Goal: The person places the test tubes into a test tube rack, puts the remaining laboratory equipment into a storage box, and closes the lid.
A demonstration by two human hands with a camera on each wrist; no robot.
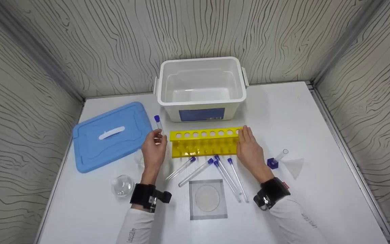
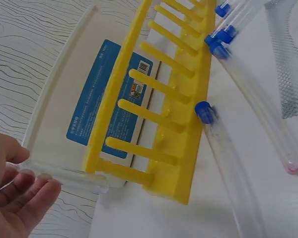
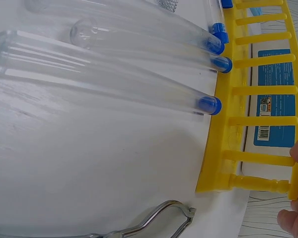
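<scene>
"Holding what, exactly, on the left side?"

"The left hand (image 1: 154,150) is pinching a clear, slender tube with a blue cap (image 1: 159,124) between bent fingers and thumb. The tube is leaning, cap uppermost, just beside the left end of the yellow plastic rack with round holes (image 1: 204,149). In the left wrist view its rounded bottom is pointing toward that end."

"And the right hand (image 1: 252,152)?"

"It is steadying the rack's right end. Its fingers are looking fairly straight from above, but the right wrist view is showing them closing about the end of the upper rail. I can't tell how firmly."

"So which step are we watching?"

"By my reading, the held tube is being lined up for the rack. No cap is showing in the holes, and several clear blue-capped tubes (image 1: 195,173) are lying in front, so the work is seeming early."

"What is the next move calling for?"

"Probably lifting the rounded bottom over a hole and standing the tube straighter, while the right hand is bracing the rack against sliding."
</scene>
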